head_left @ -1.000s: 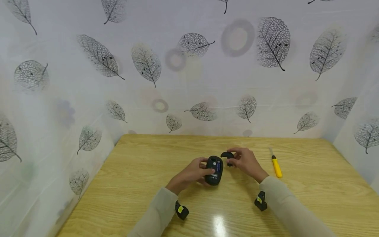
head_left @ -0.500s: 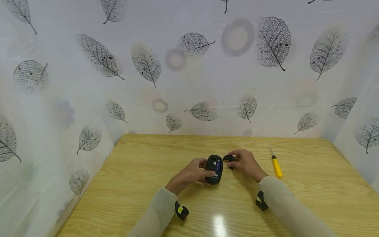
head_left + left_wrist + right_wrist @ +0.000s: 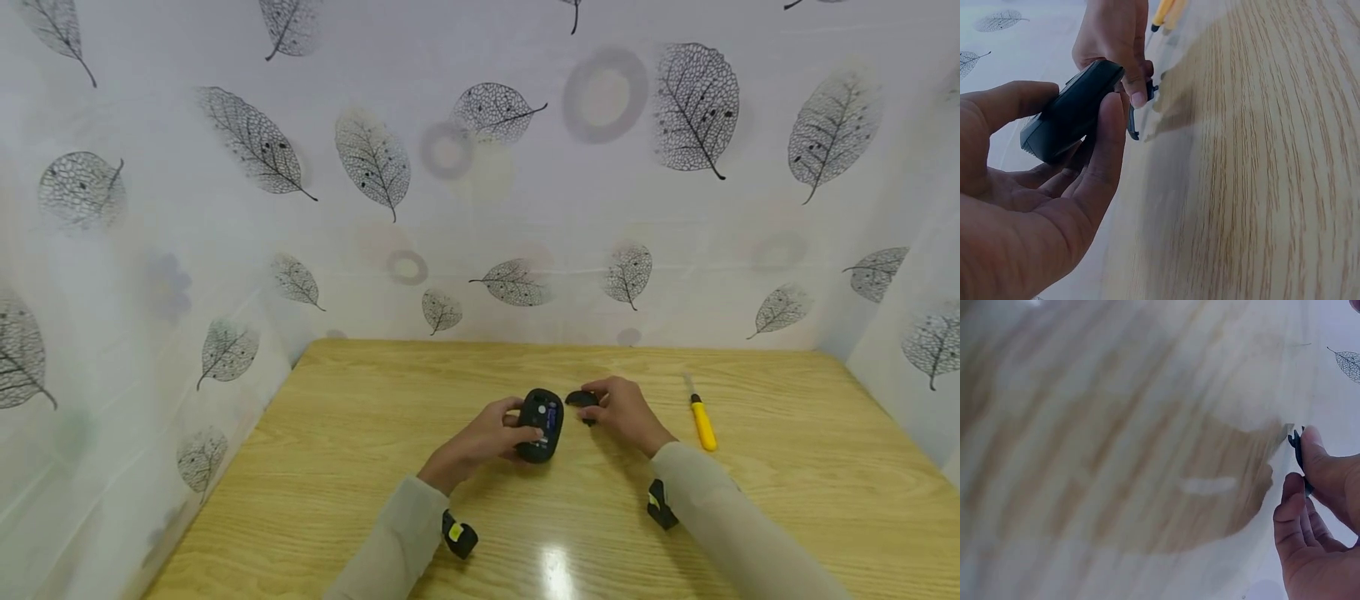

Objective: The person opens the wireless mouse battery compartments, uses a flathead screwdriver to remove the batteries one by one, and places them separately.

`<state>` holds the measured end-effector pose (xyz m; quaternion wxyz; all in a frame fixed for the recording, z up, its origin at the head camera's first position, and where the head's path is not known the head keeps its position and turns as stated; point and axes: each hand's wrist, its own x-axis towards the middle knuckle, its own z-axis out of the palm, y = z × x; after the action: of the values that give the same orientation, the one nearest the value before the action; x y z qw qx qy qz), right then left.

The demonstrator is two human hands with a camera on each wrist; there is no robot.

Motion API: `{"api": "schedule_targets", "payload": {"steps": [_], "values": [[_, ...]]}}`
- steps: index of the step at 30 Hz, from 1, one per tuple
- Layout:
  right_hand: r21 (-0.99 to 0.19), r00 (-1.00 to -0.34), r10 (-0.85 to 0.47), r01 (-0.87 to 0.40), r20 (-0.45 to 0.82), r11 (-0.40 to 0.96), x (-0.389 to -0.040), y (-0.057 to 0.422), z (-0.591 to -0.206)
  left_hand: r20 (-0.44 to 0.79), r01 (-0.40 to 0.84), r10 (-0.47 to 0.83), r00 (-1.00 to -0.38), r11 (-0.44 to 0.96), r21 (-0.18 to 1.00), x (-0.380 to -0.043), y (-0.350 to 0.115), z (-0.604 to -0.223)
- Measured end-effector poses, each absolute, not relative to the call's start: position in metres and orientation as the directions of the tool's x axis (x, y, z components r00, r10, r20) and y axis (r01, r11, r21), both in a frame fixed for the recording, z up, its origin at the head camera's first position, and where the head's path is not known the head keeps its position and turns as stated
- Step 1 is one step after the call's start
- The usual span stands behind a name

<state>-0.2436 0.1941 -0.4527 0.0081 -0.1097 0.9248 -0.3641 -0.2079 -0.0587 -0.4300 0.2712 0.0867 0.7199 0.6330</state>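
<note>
My left hand (image 3: 487,435) grips a black computer mouse (image 3: 546,420) above the table, its underside turned toward the head camera. In that underside a battery compartment shows a dark blue battery (image 3: 551,417). A thin, curved black cover (image 3: 580,399) is pinched between the thumb and fingers of my right hand (image 3: 626,413), just right of the mouse and apart from it. The left wrist view shows the mouse (image 3: 1072,115) edge-on, with thumb and fingers on its sides. In the right wrist view, the cover (image 3: 1299,450) is seen narrow side on, partly hidden by my fingers.
A screwdriver with a yellow handle (image 3: 703,425) lies on the wooden table (image 3: 375,400), right of my right hand. A pale, leaf-patterned sheet (image 3: 525,208) hangs behind the table and along its sides. Black wrist cameras (image 3: 459,536) hang below both sleeves.
The mouse has risen slightly in the head view. The cover has turned in my right hand, lying flatter now, and has come down a little. The screwdriver has stayed put.
</note>
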Motion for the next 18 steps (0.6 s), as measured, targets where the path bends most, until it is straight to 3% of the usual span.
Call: {"api": "schedule_targets", "payload": {"steps": [18], "values": [[-0.651, -0.967, -0.227, -0.246, 0.115, 0.718, -0.247, 0.1934, -0.4551, -0.281, -0.22, 0.454, -0.846, 0.183, 0.958, -0.2057, -0.0604, -0.4294]]}}
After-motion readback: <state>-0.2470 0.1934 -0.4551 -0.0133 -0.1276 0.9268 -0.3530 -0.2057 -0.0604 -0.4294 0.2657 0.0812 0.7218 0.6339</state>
